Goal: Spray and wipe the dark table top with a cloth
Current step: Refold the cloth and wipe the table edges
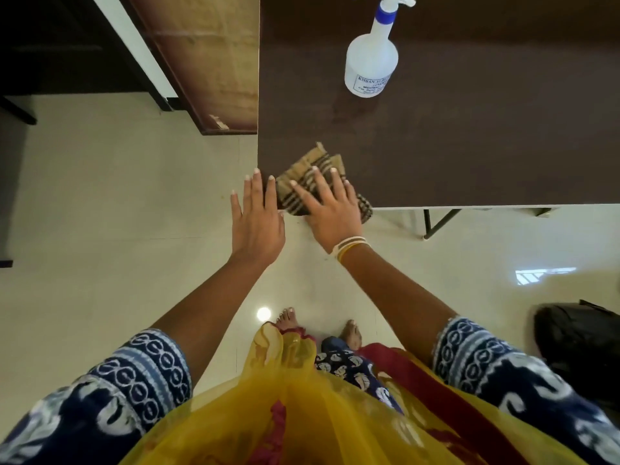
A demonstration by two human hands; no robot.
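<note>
Below right hand point(330, 213), striped brown cloth point(310, 176), folded

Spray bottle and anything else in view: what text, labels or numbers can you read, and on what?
"KISSAN AGR…": top line of the label on the spray bottle, cut off by the bottle's curve.
Label lines below it: too small and blurred to read.
Striped cloth, dark table top: no text.

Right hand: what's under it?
The right hand lies flat, fingers straight, on a striped cloth at the near corner of the dark table. The cloth's covered part and the table beneath it are hidden.
</note>
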